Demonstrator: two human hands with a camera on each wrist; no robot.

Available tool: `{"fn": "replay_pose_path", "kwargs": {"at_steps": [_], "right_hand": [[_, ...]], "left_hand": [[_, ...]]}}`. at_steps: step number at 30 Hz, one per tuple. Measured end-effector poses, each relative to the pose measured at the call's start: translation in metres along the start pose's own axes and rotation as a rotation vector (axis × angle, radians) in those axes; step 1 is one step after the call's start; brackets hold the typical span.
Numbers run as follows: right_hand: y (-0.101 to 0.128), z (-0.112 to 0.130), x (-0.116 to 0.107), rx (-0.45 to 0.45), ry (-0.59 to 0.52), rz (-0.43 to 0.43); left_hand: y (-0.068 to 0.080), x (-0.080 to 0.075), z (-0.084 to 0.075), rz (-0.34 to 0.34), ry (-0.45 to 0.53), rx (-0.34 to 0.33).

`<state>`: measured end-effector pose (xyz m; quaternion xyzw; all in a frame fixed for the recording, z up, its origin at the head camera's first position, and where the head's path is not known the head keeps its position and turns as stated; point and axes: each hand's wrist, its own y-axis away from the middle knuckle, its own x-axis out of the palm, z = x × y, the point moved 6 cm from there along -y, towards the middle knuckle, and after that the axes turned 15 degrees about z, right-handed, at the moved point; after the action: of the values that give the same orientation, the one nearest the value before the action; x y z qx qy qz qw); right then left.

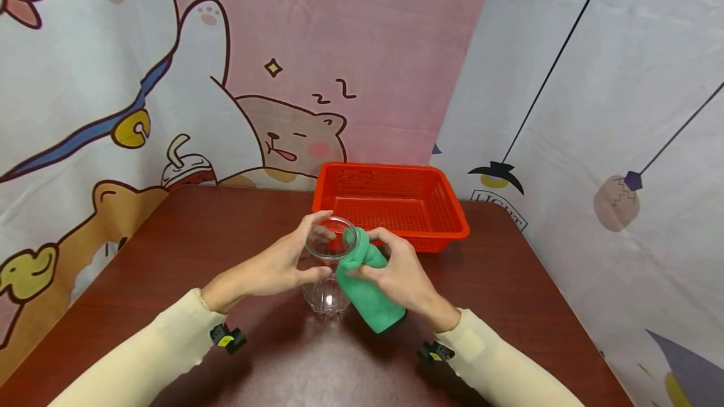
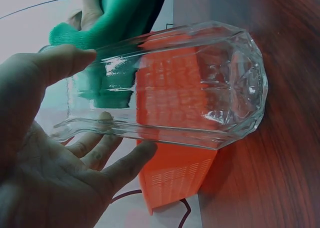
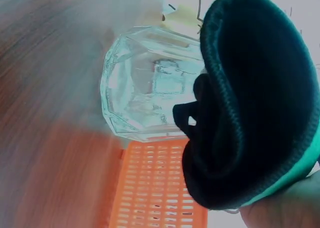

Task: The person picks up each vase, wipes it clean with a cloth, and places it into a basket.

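A clear glass jar (image 1: 329, 299) with a faceted base stands slightly tilted over the table, its round mouth toward the top. My left hand (image 1: 285, 264) holds it near the mouth, thumb on one side and fingers on the far side, as the left wrist view shows with the hand (image 2: 65, 163) and jar (image 2: 175, 93). My right hand (image 1: 400, 269) grips a green cloth (image 1: 376, 303) against the right side of the jar's rim. Folded and hanging down, the cloth (image 3: 265, 88) has a dark stitched edge and hides part of the jar in the right wrist view.
Behind the hands, a red perforated plastic basket (image 1: 441, 242) sits at the back of the dark reddish wooden table (image 1: 486, 306). Printed cartoon fabric (image 1: 384, 49) hangs behind the table and along its sides.
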<state>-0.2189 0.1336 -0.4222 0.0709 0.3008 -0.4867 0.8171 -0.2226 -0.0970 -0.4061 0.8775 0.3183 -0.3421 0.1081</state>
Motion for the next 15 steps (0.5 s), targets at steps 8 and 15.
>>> {"fn": "replay_pose_path", "kwargs": {"at_steps": [8, 15], "right_hand": [[0.0023, 0.0042, -0.0098, -0.059, -0.049, -0.054], [0.0021, 0.0024, -0.0086, -0.065, -0.061, -0.042]], "left_hand": [[-0.0011, -0.0001, -0.0006, -0.006, -0.001, -0.002], [-0.0007, 0.0008, -0.0007, -0.009, 0.009, 0.001]]}}
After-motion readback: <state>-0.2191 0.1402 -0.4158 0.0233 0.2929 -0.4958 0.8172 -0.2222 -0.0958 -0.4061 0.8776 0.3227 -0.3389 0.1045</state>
